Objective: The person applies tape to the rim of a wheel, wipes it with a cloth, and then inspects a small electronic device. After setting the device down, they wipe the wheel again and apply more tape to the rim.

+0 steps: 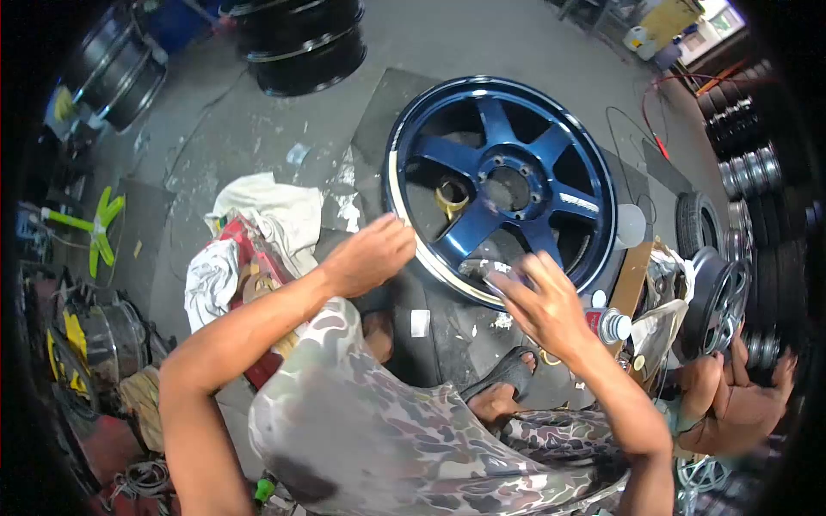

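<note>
A glossy blue wheel rim (456,156) with six spokes lies face up on the floor mat before me. Pale masking tape (434,265) follows its outer lip on the left and near side. My left hand (370,255) is closed, its curled fingertips right at the taped lip; whatever they pinch is hidden. Over the near edge of the rim, my right hand (542,303) has its fingers bent and drawn together, slightly blurred. A small greyish thing shows at its fingertips, and I cannot tell what it is. Through a gap between spokes, a yellow tape roll (450,199) is visible.
A metal can (609,325) stands close to my right wrist, near a white cup (631,225) and a cardboard box (632,288). White rags (271,211) lie on the left. Black wheels (301,47) stand behind. Another person (731,400) sits at the right beside more wheels.
</note>
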### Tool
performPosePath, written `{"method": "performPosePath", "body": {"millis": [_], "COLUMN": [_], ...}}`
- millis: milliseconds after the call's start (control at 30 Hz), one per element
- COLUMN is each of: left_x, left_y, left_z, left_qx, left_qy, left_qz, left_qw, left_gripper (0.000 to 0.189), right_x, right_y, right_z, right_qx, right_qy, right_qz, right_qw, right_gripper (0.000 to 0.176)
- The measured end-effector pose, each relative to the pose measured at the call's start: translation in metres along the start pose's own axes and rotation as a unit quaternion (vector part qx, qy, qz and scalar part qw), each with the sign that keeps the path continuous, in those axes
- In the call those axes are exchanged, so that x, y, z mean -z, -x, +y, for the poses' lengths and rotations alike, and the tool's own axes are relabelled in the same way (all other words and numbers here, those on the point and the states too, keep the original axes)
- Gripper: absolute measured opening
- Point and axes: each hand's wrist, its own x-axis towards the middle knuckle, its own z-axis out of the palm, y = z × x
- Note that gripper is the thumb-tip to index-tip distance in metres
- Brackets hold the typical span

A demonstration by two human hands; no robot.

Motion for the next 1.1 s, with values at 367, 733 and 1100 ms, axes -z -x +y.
{"method": "performPosePath", "body": {"millis": [367, 733, 1100], "left_x": [-0.042, 0.012, 0.241], "left_y": [-0.070, -0.093, -0.148], "left_z": [0.011, 0.082, 0.152], "left_qx": [-0.041, -0.142, -0.117], "left_qy": [-0.170, -0.115, 0.247], "left_qz": [-0.119, -0.202, -0.209], "left_qw": [0.977, 0.962, 0.939], "left_gripper": [0.018, 0.009, 0.021], "right_x": [0.095, 0.112, 0.159], "right_y": [0.146, 0.171, 0.197], "right_z": [-0.007, 0.021, 0.040], "right_qx": [-0.245, -0.301, -0.321], "right_qy": [-0.060, -0.046, 0.004], "right_qz": [0.132, 0.194, 0.476], "right_qw": [0.958, 0.932, 0.819], "right_gripper": [0.017, 0.016, 0.016]}}
